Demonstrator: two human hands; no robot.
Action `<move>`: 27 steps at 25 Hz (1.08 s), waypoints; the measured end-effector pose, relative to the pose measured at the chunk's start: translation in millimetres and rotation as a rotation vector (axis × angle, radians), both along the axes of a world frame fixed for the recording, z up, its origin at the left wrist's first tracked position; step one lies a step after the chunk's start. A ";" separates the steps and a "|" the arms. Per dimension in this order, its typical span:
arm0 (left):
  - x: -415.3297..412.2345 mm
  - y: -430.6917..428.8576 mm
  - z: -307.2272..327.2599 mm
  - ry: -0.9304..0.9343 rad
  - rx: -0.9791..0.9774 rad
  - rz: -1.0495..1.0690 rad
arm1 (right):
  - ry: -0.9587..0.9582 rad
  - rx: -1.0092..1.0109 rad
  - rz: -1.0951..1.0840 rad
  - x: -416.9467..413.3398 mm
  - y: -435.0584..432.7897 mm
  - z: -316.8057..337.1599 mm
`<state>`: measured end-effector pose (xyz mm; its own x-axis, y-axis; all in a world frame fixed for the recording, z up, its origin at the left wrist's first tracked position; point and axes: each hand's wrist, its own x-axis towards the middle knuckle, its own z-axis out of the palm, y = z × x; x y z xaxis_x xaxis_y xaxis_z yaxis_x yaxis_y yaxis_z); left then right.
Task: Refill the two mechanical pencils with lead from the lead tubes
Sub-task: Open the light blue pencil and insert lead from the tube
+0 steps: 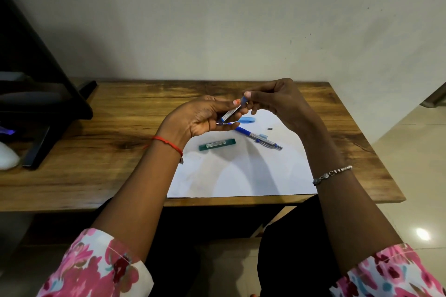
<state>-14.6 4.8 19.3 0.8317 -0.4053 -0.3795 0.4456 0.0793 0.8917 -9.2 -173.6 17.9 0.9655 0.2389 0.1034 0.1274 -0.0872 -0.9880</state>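
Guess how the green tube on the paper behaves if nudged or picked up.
The green tube is slim, so likely light and easily flicked. It lies flat on smooth paper, so it probably slides readily; whether it would roll is unclear, since its section can't be read. It looks like rigid plastic, so likely stiff.

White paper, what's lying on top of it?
The white paper holds a green lead tube, a blue pencil, a light blue piece and a tiny dark bit. The left hand and right hand hide its far edge.

Wooden table under white paper
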 end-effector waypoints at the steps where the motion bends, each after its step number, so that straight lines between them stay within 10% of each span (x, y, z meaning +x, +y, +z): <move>1: 0.0 -0.8 -0.6 0.007 -0.004 0.007 | 0.006 0.002 -0.007 0.3 0.8 -0.3; 27: 1.2 1.9 5.9 0.141 -0.012 0.048 | 0.305 0.073 0.029 5.8 -1.3 -5.8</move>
